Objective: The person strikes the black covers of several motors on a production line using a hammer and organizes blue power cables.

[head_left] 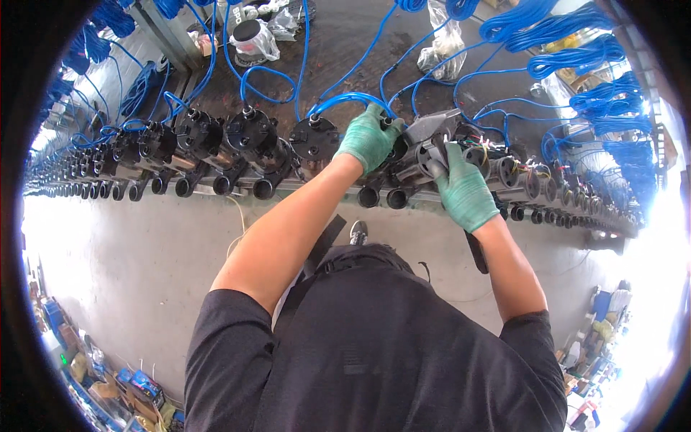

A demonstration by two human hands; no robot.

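Note:
My left hand point(368, 140), in a green glove, is curled over the top of a black cylindrical pump point(396, 150) in the row, close to where a blue cable point(353, 97) enters it. The hand hides most of that top. My right hand point(466, 189), gloved the same way, is closed around a dark grey hand-held power tool point(430, 129). The tool lies against the row beside my left hand, and its working end is hard to make out. Left of my left hand stands another capped black pump point(314, 138) with a cable in its top.
Many similar capped pumps point(252, 137) line the bench edge to the left. On the right, units point(529, 183) have open ends with coloured wires showing. Coiled blue cables point(576, 65) hang above the dark bench top point(345, 43). A bagged black-topped container point(248, 39) stands at the back.

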